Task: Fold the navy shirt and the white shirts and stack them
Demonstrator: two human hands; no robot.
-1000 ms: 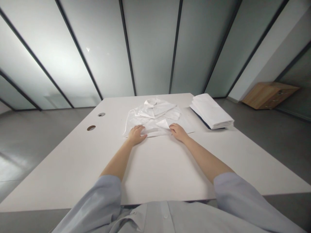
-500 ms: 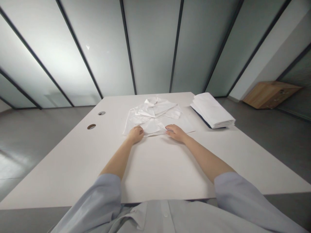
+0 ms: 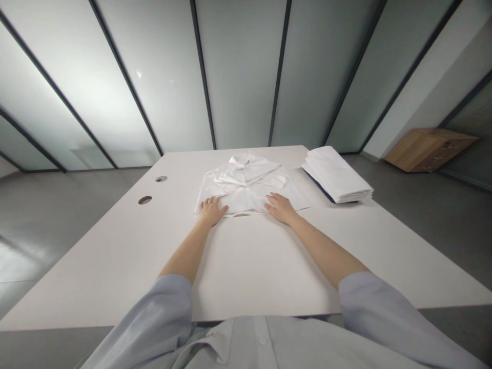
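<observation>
A white shirt (image 3: 246,190) lies flat on the table, its collar at the far end and its sleeves folded across the front. My left hand (image 3: 211,210) rests on the shirt's near left corner with fingers spread. On the near right part of the hem lies my right hand (image 3: 280,207), palm down and fingers apart. Neither hand grips the cloth. Between them the hem edge shows, slightly lifted.
A stack of folded white cloth (image 3: 336,174), with a dark layer underneath, sits at the table's right edge. Two round holes (image 3: 145,200) pierce the white table (image 3: 261,271) on the left. A wooden cabinet (image 3: 426,148) stands beyond at right.
Both hands have gone from curled fingers at the hem to flat, spread fingers on the cloth. The left has shifted slightly left, the right slightly away from me.
</observation>
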